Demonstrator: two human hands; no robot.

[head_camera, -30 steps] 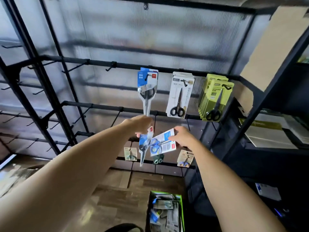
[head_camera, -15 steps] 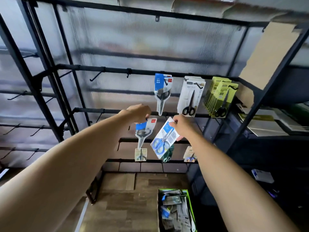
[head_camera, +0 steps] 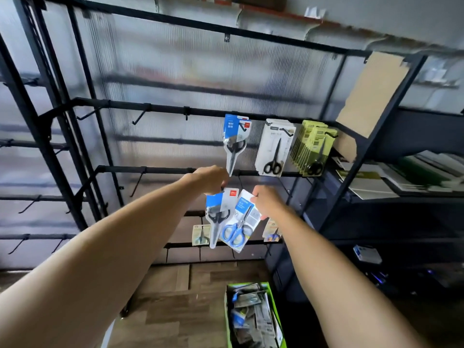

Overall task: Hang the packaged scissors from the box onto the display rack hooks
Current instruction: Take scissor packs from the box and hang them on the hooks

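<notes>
While the left hand (head_camera: 213, 178) pinches the top of a grey scissors pack (head_camera: 217, 213) hanging long-axis down, its matching hung pack (head_camera: 234, 141) lies directly above; a blue-handled pack (head_camera: 239, 222) is pinched by the right hand (head_camera: 267, 200).

The scissors pack with the black handles (head_camera: 218, 214), pinched by the left hand (head_camera: 210, 179), carried a small red "deli" logo at its top corner — legible only in part. The blue-handled scissors pack (head_camera: 239, 226) in the right hand (head_camera: 266, 200) showed the word "HOME" on its blue stripe. Other print was too blurred.
</notes>
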